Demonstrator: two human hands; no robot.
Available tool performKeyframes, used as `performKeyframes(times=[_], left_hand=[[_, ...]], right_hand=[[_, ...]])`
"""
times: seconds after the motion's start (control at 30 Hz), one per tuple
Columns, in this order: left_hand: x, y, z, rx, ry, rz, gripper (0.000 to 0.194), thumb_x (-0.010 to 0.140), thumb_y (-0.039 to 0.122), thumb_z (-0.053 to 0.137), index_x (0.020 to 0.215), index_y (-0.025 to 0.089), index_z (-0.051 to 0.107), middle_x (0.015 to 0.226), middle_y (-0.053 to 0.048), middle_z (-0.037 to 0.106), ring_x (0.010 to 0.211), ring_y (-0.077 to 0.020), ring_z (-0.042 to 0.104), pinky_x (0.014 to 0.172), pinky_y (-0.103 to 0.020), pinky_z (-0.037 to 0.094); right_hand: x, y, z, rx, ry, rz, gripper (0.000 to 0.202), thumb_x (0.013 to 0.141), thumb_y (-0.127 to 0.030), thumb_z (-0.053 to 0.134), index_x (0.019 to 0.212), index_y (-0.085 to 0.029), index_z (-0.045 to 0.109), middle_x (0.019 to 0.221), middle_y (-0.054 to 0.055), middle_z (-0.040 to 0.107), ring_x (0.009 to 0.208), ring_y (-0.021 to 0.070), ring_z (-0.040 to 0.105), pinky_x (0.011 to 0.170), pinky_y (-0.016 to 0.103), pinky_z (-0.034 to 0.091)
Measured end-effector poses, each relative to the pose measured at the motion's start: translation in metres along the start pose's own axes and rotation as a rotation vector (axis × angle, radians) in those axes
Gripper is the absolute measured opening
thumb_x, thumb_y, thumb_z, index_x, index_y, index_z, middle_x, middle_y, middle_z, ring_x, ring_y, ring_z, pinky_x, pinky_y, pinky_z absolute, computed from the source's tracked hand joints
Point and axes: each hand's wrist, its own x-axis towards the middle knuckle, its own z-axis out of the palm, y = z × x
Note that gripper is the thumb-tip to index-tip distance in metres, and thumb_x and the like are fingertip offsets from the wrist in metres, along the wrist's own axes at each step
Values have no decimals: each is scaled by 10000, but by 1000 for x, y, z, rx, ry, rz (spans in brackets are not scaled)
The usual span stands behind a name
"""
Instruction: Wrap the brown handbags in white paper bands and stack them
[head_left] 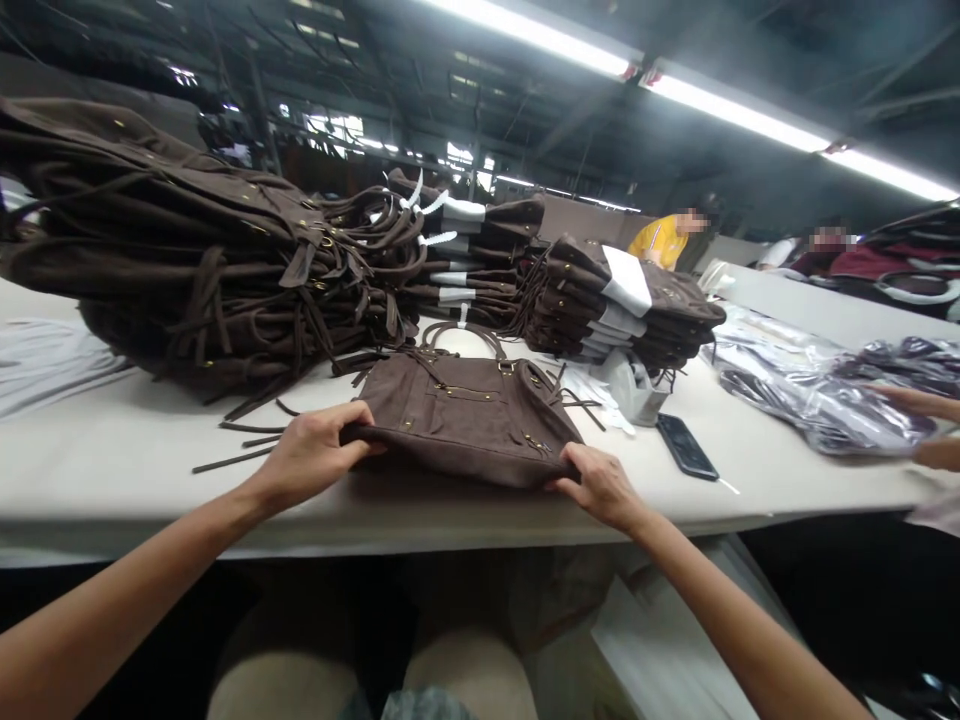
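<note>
Left hand [319, 450] and right hand [600, 485], arms spread and reaching forward; fingers of each pinch a near bottom corner of the brown bag [469, 415]. Bag lies at bench [405, 520] front edge.

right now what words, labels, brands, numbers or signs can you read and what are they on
No text can be read anywhere.
White tags on the stacked bags: too small and blurred to tell if printed.
Brown bag between the hands: no lettering visible.
Phone: dark screen, nothing readable.
</note>
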Motion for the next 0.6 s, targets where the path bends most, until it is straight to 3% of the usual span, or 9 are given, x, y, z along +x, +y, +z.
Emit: performKeyframes(times=[0.13, 0.3, 0.47, 0.53, 0.6], left_hand=[[12, -8, 6, 178, 68, -32, 189, 782, 416, 537, 748, 230, 546, 633, 41, 589, 606, -159, 546, 583, -257, 341], [21, -26, 19, 465, 28, 43, 151, 881, 384, 472, 878, 245, 530, 818, -11, 656, 727, -207, 617, 589, -278, 350], [24, -21, 15, 357, -40, 173, 152, 867, 356, 528, 932, 225, 570, 929, -47, 641, 894, -231, 606, 751, -318, 444], [22, -14, 14, 271, -75, 219, 223, 865, 409, 559, 984, 226, 603, 980, -47, 640, 942, -229, 596, 820, -336, 450], [19, -6, 16, 240, -79, 236, 314, 858, 500, 577, 1022, 238, 629, 1016, -40, 643, 967, -230, 590, 848, -349, 445]], right_hand=[[33, 4, -10, 180, -116, 54, 220, 833, -365, 636, 771, -219, 482, 626, -49, 499, 594, 135, 475, 561, 234, 290], [70, 13, -11, 248, -237, -2, 217, 806, -363, 661, 783, -210, 510, 636, -45, 494, 617, 130, 464, 569, 228, 284], [67, 22, -4, 319, -261, 37, 253, 771, -394, 706, 798, -206, 538, 646, -56, 474, 633, 126, 468, 567, 222, 307], [60, 23, -5, 373, -269, 58, 322, 740, -413, 740, 946, -218, 586, 655, -65, 474, 623, 122, 476, 564, 219, 338], [53, 21, -7, 350, -237, 66, 546, 711, -449, 772, 1179, -250, 573, 695, -58, 510, 627, 131, 508, 577, 230, 383]])
